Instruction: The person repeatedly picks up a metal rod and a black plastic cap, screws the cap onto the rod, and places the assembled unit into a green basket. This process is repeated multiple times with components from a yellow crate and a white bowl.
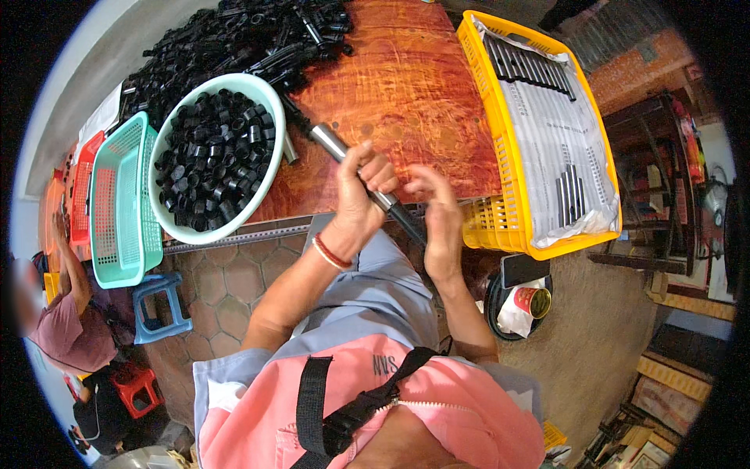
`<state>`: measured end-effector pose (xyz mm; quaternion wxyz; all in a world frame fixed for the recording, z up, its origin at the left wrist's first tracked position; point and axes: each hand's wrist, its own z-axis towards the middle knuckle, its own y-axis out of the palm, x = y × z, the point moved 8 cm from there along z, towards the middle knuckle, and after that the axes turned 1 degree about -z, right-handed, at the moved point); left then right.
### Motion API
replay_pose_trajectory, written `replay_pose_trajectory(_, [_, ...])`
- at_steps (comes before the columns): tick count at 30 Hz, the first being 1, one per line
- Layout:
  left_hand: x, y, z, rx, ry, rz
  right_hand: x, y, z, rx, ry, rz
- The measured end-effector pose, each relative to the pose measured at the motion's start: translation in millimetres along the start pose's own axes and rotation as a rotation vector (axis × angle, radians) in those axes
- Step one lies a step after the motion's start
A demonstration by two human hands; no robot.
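Observation:
My left hand (pixel 366 187) is closed around a silver metal tube (pixel 328 143) with black end parts, held aslant over the table's front edge. The tube's upper end points toward the far left, and its black lower section (pixel 408 223) runs down beside my right hand (pixel 437 207). That hand is near the tube, its fingers bent and apart, slightly blurred; I see nothing held in it. Left of the tube, a pale round basin (pixel 275 160) is full of short black plastic caps (pixel 212 160). Behind it spreads a heap of black plastic parts (pixel 226 47).
On the right, a yellow crate (pixel 519 168) holds black tubes (pixel 531 66) on white lining. A mint basket (pixel 125 258) and a red basket (pixel 82 195) stand left on the reddish wooden table (pixel 406 86). A blue stool (pixel 160 309) and another person (pixel 74 328) are at left.

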<state>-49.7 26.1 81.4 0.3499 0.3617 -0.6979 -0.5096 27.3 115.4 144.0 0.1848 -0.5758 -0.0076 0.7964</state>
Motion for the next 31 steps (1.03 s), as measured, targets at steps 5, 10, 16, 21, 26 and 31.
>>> replay_pose_trajectory(5, [7.6,-7.6,5.9,-0.055,0.025,-0.052,0.6,-13.0,-1.6,0.165,0.01,0.078])
replay_pose_trajectory(10, [6.9,-3.1,1.7,-0.08,0.024,-0.007,-10.7,-4.6,1.0,0.17,-0.122,-0.08])
replay_pose_trajectory(16, [13.6,-3.3,-0.9,-0.056,0.043,-0.027,-6.2,5.8,5.1,0.136,-0.088,-0.026])
replay_pose_trajectory(21, [26.1,-13.1,8.1,-0.031,-0.01,-0.197,0.8,-6.4,0.9,0.181,-0.061,0.043])
replay_pose_trajectory(26, [-16.8,-12.2,-5.7,0.014,-0.135,-0.027,-7.7,9.6,1.8,0.139,-0.137,-0.085])
replay_pose_trajectory(31, [-21.5,-10.4,-12.1,-0.027,-0.123,-0.133,1.3,15.4,6.3,0.152,-0.084,-0.05])
